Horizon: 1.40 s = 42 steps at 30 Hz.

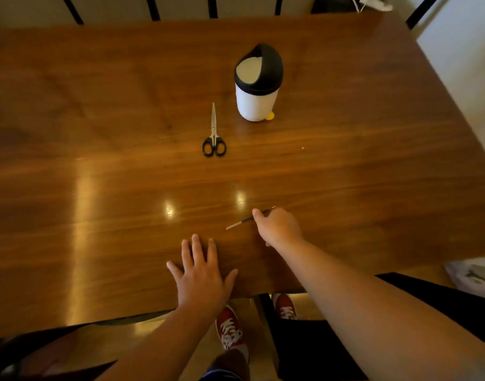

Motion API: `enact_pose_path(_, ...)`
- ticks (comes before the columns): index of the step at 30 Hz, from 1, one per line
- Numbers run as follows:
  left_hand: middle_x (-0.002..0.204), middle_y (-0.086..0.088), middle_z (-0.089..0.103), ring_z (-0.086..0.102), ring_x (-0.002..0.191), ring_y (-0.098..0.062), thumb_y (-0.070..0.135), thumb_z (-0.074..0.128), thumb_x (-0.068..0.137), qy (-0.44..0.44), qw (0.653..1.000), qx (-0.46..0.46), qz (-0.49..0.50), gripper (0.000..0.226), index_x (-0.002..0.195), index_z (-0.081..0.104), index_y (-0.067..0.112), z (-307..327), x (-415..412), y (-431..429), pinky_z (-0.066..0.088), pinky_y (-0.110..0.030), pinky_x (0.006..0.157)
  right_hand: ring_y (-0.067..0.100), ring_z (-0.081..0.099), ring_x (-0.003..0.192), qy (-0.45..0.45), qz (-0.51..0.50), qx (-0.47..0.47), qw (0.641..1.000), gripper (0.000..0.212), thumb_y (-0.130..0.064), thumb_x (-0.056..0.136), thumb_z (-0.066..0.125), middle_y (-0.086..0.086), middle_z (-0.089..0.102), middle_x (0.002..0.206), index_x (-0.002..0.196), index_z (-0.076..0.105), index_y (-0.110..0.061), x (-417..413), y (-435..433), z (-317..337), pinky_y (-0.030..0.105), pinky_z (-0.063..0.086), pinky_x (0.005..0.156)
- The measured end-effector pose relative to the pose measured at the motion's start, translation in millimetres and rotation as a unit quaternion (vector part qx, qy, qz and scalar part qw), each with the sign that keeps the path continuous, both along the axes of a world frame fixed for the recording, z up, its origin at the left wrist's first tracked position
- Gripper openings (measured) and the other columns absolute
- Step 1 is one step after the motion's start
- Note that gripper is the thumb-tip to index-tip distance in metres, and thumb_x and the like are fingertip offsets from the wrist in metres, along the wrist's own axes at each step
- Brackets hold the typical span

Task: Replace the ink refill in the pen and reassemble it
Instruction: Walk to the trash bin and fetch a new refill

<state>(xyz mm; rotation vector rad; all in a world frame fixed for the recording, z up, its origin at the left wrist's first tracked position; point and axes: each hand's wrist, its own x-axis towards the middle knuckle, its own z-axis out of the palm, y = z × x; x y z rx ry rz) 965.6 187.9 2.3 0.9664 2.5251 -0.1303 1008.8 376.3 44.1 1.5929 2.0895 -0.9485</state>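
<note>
A thin ink refill (240, 223), pale at its left end and dark toward the right, lies slanted on the wooden table (98, 160) near the front edge. My right hand (278, 225) rests over its right half with fingers curled around it; its far tip pokes out beyond my knuckles. My left hand (201, 273) lies flat on the table with fingers spread, just left of and nearer than the refill, holding nothing. No pen body shows.
Black-handled scissors (214, 134) lie shut mid-table, blades pointing away. Behind them stands a small white bin with a black swing lid (258, 83) and a yellow bit at its foot. Chair backs line the far edge. My red shoes show below the table's front edge.
</note>
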Motion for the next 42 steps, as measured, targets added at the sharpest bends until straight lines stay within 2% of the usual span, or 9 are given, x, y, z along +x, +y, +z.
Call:
enact_pose_path(7,0.162,-0.015,0.013,0.009,0.149,-0.037,0.08,-0.006,0.075,0.007,1.0,0.004,0.013,0.101,0.152,0.021,0.021,1,1,3,0.023,-0.068,0.111,0.013,0.054,0.057,-0.004,-0.002,0.064,0.998,0.02,-0.037,0.093,0.054,-0.005,0.052,0.066,0.089,0.054,-0.018,-17,6,-17,0.026,0.042,0.044)
enact_pose_path(10,0.162,-0.016,0.014,0.01,0.149,-0.038,0.08,-0.011,0.073,0.011,0.999,0.002,0.032,0.105,0.151,0.023,0.02,2,4,8,0.023,-0.068,0.111,0.017,0.063,0.071,0.007,0.046,0.08,0.996,0.012,-0.027,0.092,0.058,-0.002,0.06,0.08,0.098,0.059,-0.016,-16,9,-18,0.03,0.052,0.051)
enact_pose_path(14,0.161,-0.019,0.014,0.01,0.148,-0.041,0.08,0.008,0.078,0.001,0.998,-0.008,0.054,0.098,0.15,0.026,0.016,2,9,17,0.023,-0.069,0.11,0.023,0.065,0.08,-0.015,0.132,0.084,0.988,0.013,-0.022,0.093,0.057,0.005,0.067,0.091,0.099,0.063,-0.013,-15,20,-14,0.032,0.047,0.053)
enact_pose_path(21,0.161,-0.02,0.014,0.009,0.148,-0.041,0.078,0.022,0.081,0.001,0.998,-0.01,0.065,0.093,0.149,0.025,0.015,0,13,19,0.022,-0.069,0.111,0.016,0.054,0.057,0.05,0.14,0.054,0.987,0.018,-0.03,0.093,0.046,0.0,0.059,0.071,0.087,0.054,-0.014,21,38,-10,0.027,0.037,0.045)
enact_pose_path(26,0.162,-0.017,0.011,0.006,0.149,-0.038,0.077,0.026,0.082,0.001,0.998,0.021,0.066,0.091,0.15,0.021,0.017,4,11,14,0.02,-0.066,0.113,0.02,0.068,0.073,0.15,0.049,-0.042,0.987,0.006,-0.026,0.095,0.052,0.002,0.068,0.084,0.092,0.056,-0.022,70,38,-6,0.038,0.06,0.066)
enact_pose_path(31,0.163,-0.01,0.008,0.002,0.151,-0.03,0.068,0.032,0.088,-0.029,0.994,0.068,0.084,0.079,0.152,0.017,0.022,6,22,1,0.014,-0.058,0.119,0.015,0.064,0.084,0.127,0.024,-0.137,0.982,0.018,-0.015,0.096,0.052,-0.006,0.063,0.096,0.109,0.062,-0.023,117,38,-7,0.03,0.054,0.07)
enact_pose_path(35,0.161,-0.005,0.02,0.012,0.15,-0.025,0.054,0.047,0.091,-0.063,0.982,0.119,0.129,0.063,0.145,0.036,0.023,11,54,-19,0.017,-0.048,0.121,0.018,0.06,0.084,0.109,0.063,-0.209,0.97,0.014,-0.019,0.097,0.053,-0.001,0.062,0.096,0.096,0.066,-0.025,145,34,11,0.03,0.048,0.069)
enact_pose_path(38,0.143,-0.001,0.049,0.041,0.135,-0.021,0.045,0.054,0.092,-0.079,0.963,0.177,0.186,0.041,0.125,0.059,0.021,18,88,-39,0.037,-0.039,0.112,0.016,0.057,0.074,0.127,0.108,-0.235,0.958,0.015,-0.022,0.097,0.053,0.001,0.063,0.086,0.09,0.066,-0.022,161,24,31,0.024,0.045,0.06)
enact_pose_path(42,0.093,0.01,0.064,0.063,0.084,-0.004,0.046,0.052,0.092,-0.205,0.906,0.181,0.322,0.019,0.105,0.058,0.034,23,144,-84,0.057,-0.029,0.075,0.014,0.057,0.073,0.127,0.203,-0.245,0.94,0.015,-0.024,0.097,0.053,-0.003,0.062,0.081,0.09,0.066,-0.025,169,1,50,0.022,0.042,0.058)
